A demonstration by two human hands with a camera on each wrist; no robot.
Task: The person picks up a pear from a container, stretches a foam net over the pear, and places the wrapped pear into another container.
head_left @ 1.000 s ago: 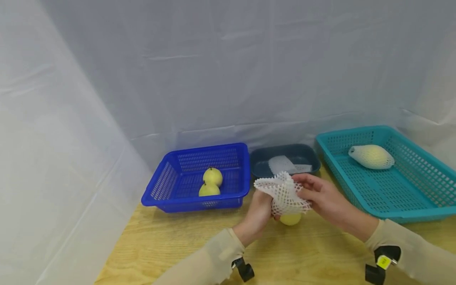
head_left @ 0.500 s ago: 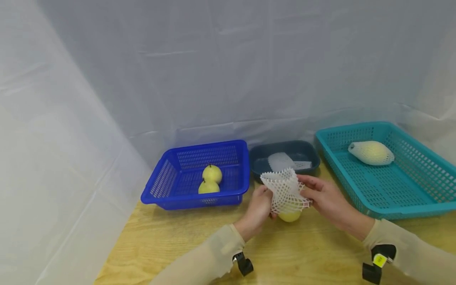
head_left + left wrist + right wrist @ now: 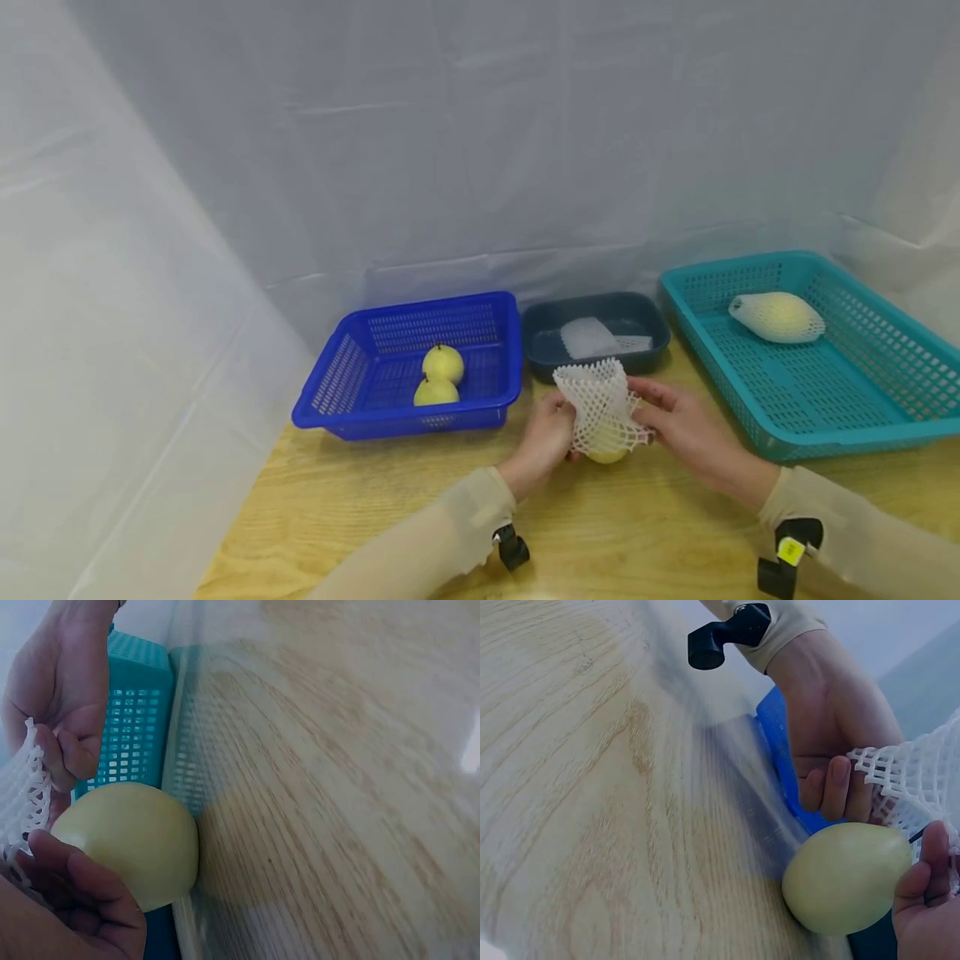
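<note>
A pale yellow pear (image 3: 606, 457) stands on the wooden table between the two hands, its stem end toward the net in the right wrist view. Over its top sits a white foam net sleeve (image 3: 600, 400), its upper end flaring loosely. The left hand (image 3: 546, 435) pinches the sleeve's lower rim on one side. On the other side the right hand (image 3: 690, 433) pinches the same rim between thumb and fingers. Both wrist views show most of the pear's body (image 3: 142, 844) bare, with the netting (image 3: 911, 776) stretched between the hands beside the stem.
Two pears (image 3: 441, 379) lie in a blue basket (image 3: 345, 421) at the left. Behind the hands, a dark teal tray (image 3: 540, 321) holds flat foam nets (image 3: 592, 337). A turquoise basket (image 3: 832, 408) at the right holds a netted pear (image 3: 783, 318).
The sleeve's upper end, bunched and folded before, now stands more upright and flared. Its lower rim covers slightly more of the pear. Both hands keep their hold, close to where they were.
</note>
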